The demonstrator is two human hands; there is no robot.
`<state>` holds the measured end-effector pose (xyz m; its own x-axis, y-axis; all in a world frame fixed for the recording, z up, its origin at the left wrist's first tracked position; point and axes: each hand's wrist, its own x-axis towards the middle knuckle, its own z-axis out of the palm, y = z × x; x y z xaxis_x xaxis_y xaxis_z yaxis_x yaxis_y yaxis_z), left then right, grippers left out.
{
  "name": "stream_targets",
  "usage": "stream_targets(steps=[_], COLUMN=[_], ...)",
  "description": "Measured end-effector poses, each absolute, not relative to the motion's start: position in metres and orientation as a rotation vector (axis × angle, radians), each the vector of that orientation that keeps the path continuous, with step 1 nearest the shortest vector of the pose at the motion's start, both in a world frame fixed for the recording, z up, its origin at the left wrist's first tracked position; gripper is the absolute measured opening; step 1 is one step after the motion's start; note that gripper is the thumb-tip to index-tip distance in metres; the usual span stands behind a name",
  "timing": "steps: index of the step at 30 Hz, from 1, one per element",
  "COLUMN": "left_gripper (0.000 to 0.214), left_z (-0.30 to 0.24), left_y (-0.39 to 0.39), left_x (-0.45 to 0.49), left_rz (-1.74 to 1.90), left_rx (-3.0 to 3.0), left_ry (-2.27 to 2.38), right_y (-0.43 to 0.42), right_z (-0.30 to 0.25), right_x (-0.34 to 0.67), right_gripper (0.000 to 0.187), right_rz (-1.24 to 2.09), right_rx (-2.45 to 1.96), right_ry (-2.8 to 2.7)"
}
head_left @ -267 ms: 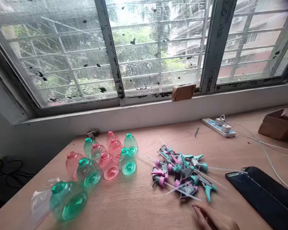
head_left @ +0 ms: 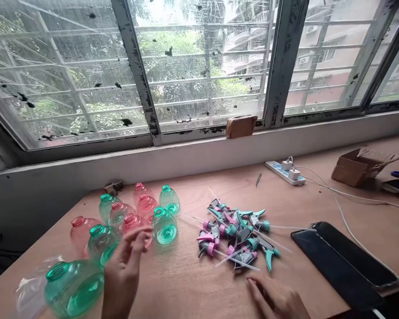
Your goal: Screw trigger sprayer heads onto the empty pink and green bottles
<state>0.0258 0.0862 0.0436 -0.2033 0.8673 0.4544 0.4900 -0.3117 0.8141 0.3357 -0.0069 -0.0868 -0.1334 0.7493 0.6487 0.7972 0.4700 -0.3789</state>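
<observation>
The left hand (head_left: 123,268) had come into sight over the see-through red and green plastic bottles (head_left: 107,240), the right hand (head_left: 275,294) had stayed by the messy heap of grey, pink and blue-green plastic spray heads (head_left: 239,237), and the whole view had slid, so most things sat further left. The big pinkish-brown wooden table (head_left: 186,288) held it all. The bottles stood up on its left part in a close bunch, with fat round bellies and no tops on. The heap lay nearer the middle, with a long, flat, shiny black thing (head_left: 339,261) to its right. The left fingers were bent but loose and apart, with nothing seen in them; they hid part of one red bottle (head_left: 131,222), and I could not tell if they touched it. The right hand was softly curled at the near side of the heap, and I could not tell if it held anything. With the bottles so close, a good reach seemed to be slow and from above, with a soft pinch at the neck, so no neighbour got knocked. The heap looked tangled, so a spray head was best lifted by its grey body, not by its thin clear straw (head_left: 287,227).
</observation>
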Motion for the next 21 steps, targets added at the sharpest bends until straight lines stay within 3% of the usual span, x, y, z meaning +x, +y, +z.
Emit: stream_targets(steps=[3, 5, 7, 11, 16, 21], left_gripper=[0.059, 0.086, 0.096, 0.086, 0.067, 0.080], left_z=[0.064, 0.064, 0.053, 0.026, 0.003, -0.020], left_y=[0.117, 0.133, 0.147, 0.167, 0.174, 0.176], left_x=[0.042, 0.050, 0.053, 0.048, 0.047, 0.050], left_rz=[1.795, 1.719, 1.562, 1.279, 1.172, 1.106], left_rx=[1.694, 1.860, 1.955, 2.038, 2.083, 1.994], left_ry=[1.444, 1.495, 1.545, 1.579, 1.479, 1.445], right_y=[-0.006, -0.007, -0.008, -0.009, -0.009, -0.010], right_z=[-0.088, -0.089, -0.090, -0.090, -0.087, -0.087], right_x=[0.335, 0.335, 0.335, 0.334, 0.334, 0.330], right_gripper=[0.023, 0.022, 0.022, 0.020, 0.021, 0.018], right_rz=[-0.077, -0.062, -0.036, -0.044, -0.061, -0.178], right_rx=[-1.299, -1.294, -1.293, -1.320, -1.330, -1.244], right_ry=[-1.887, -1.883, -1.877, -1.868, -1.889, -1.912])
